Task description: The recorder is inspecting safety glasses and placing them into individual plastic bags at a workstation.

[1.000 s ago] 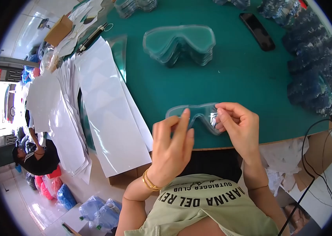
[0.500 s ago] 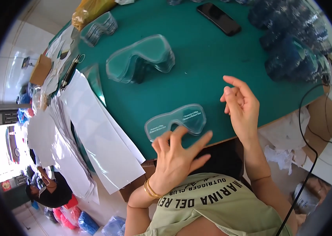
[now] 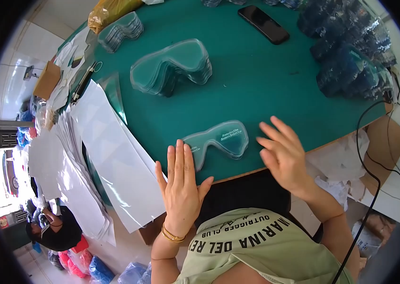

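A small stack of clear goggle lenses (image 3: 231,135) with white print lies near the front edge of the green table. At its left end rests my left hand (image 3: 178,177), fingers stretched flat and covering part of the lenses. My right hand (image 3: 283,154) hovers just right of the lenses, fingers apart and slightly bent, holding nothing. Farther back stands a taller stack of clear goggle lenses (image 3: 169,61). Another stack of lenses (image 3: 122,33) sits at the far left.
White sheets (image 3: 115,161) overlap the table's left side, with scissors (image 3: 84,83) beyond them. A black phone (image 3: 263,24) lies at the back. Bundled dark-blue clear plastic pieces (image 3: 351,66) crowd the right. A black cable (image 3: 362,137) hangs at right; a seated person (image 3: 60,227) is at left.
My left hand has shifted left and flattened over the left end of the lenses. My right hand has come lower and opened its fingers. The lenses are slightly turned.
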`<state>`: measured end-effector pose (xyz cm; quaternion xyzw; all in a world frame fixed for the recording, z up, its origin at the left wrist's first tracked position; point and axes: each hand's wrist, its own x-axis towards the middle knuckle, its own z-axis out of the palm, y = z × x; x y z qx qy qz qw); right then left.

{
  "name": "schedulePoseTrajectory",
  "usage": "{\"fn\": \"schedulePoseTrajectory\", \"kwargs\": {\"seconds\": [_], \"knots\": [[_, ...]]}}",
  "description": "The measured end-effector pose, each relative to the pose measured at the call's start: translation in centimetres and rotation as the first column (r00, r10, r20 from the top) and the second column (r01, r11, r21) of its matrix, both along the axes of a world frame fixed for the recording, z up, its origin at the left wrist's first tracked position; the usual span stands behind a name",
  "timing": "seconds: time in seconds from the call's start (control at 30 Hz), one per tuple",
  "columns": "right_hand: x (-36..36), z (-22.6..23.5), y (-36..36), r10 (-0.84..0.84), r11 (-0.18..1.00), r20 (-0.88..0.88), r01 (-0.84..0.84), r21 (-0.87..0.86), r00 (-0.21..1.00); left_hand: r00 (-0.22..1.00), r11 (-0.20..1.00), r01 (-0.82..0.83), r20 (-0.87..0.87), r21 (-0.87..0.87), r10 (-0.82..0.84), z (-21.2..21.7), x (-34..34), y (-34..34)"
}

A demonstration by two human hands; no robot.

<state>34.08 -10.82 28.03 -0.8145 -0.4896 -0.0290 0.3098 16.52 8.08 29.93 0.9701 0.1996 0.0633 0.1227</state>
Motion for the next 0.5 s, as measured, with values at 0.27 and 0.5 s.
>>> {"fn": "schedulePoseTrajectory", "kwargs": {"seconds": [0.27, 0.5], "knots": [[3.0, 4.0, 5.8, 0.002, 0.948, -0.112, 0.034, 0.317, 0.994, 0.974, 0.994, 0.110, 0.200, -0.027, -0.103, 0.4, -0.4, 0.1], [8.7, 6.3, 19.0, 0.259, 0.946, 0.220, -0.293, 0.138, 0.940, 0.800, 0.976, 0.041, 0.593, -0.215, 0.097, 0.6, -5.9, -0.3]]}}
